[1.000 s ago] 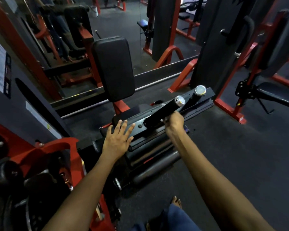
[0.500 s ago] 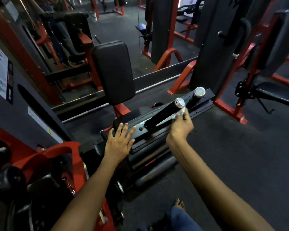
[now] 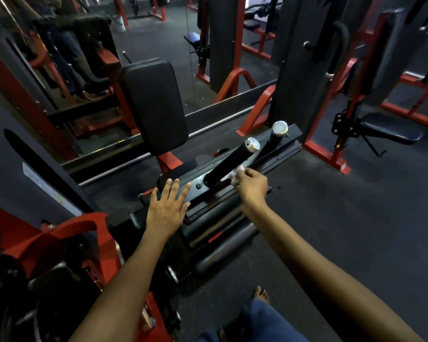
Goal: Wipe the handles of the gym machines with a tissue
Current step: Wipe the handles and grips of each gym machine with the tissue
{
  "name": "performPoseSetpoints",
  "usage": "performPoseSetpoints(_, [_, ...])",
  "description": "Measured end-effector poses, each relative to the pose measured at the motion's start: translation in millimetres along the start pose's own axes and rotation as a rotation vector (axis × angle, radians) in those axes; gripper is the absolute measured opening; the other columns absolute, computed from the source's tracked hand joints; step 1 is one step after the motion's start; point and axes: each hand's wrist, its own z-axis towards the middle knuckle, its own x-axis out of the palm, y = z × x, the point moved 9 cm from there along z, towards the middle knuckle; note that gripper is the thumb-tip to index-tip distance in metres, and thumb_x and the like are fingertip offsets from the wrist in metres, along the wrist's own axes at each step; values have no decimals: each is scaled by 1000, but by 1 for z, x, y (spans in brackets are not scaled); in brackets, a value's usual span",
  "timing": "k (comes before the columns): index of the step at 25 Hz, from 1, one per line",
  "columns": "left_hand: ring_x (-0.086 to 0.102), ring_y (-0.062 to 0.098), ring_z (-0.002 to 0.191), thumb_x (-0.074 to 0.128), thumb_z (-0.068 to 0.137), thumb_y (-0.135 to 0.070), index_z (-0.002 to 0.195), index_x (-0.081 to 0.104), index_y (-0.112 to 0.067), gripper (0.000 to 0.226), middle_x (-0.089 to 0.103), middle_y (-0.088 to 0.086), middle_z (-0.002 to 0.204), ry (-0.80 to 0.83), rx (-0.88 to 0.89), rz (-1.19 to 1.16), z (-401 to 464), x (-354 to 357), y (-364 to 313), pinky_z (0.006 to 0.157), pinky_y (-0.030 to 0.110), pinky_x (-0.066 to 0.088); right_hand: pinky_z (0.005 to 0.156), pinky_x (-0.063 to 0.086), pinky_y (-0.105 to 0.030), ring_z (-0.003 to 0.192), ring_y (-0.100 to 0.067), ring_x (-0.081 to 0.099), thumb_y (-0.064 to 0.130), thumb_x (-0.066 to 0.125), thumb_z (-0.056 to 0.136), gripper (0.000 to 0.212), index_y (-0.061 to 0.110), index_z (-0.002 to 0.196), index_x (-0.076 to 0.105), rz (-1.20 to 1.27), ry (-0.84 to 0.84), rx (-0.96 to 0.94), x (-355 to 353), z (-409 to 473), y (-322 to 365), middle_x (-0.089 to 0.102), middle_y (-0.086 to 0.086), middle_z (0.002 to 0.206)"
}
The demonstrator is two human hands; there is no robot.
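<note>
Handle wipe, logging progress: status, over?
Right hand pinching tissue against near handle. Left hand flat on machine frame. Nothing blocking.

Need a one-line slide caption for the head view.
Right hand wipes the near black handle with a tissue; left hand rests flat on the machine.

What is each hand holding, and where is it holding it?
The right hand pinches a white tissue in its fingertips, bunched against the near black handle. The left hand holds nothing; it rests flat on the machine's black plate.
</note>
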Motion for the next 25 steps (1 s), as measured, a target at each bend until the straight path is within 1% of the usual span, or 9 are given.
performPoseSetpoints(1, [45,34,133,25,98,-41,150,20,-23,56,50,16,142,0,-6,0,2,-1,1,94,58,43,73,50,-20,75,-13,63,18,56,93,19,17,84,73,-20,-19,-176,-13,-6,21,67,0,74])
performPoseSetpoints(3, [45,34,133,25,98,-40,150,22,-22,55,50,16,141,14,-12,-2,6,-2,2,94,58,43,92,46,-13,99,-7,58,3,55,91,32,11,122,62,-163,-68,-657,-31,-26,69,67,-3,109])
performPoseSetpoints(6, [45,34,133,25,98,-40,150,22,-22,55,50,16,142,31,-6,-2,5,-1,1,94,58,44,118,16,-35,134,-30,34,-5,52,88,46,7,132,50,-736,-61,-1421,-13,-31,84,50,-10,138])
performPoseSetpoints(12, [46,33,133,26,97,-41,149,23,-23,55,50,15,142,20,-16,-8,7,-4,3,95,57,44,118,2,-42,145,-25,-4,9,39,92,42,9,133,50,-1259,150,-1859,31,-27,53,52,-7,137])
performPoseSetpoints(16, [46,34,132,26,97,-40,148,24,-22,55,51,16,141,5,-5,10,4,-4,0,95,57,44,117,8,-45,139,-32,27,0,50,85,39,4,122,60,-1203,-60,-1751,17,-27,79,61,-13,125])
performPoseSetpoints(19, [47,34,132,26,96,-40,148,24,-21,55,51,16,140,4,-4,3,6,-3,0,94,57,45,109,28,-48,102,-37,62,4,45,79,31,1,98,69,-1400,214,-1586,65,-33,51,67,-16,93])
performPoseSetpoints(21, [47,34,131,28,96,-40,148,26,-21,55,51,16,140,4,-3,8,5,-3,-1,94,57,45,91,45,-47,80,-37,63,3,45,76,23,1,82,67,-1377,329,-1455,88,-38,76,63,-18,78])
performPoseSetpoints(23, [47,34,131,28,96,-40,147,29,-21,55,51,16,140,7,-6,12,6,-2,-1,94,57,45,77,42,-37,86,-36,63,1,46,81,21,5,84,67,-1522,256,-1185,90,-23,115,66,-16,86])
performPoseSetpoints(25, [47,34,132,28,96,-40,148,34,-20,56,51,16,140,19,-13,27,8,-2,1,94,57,44,79,38,-31,100,-29,62,7,46,87,24,13,96,68,-1766,110,-979,86,-3,136,67,-8,104])
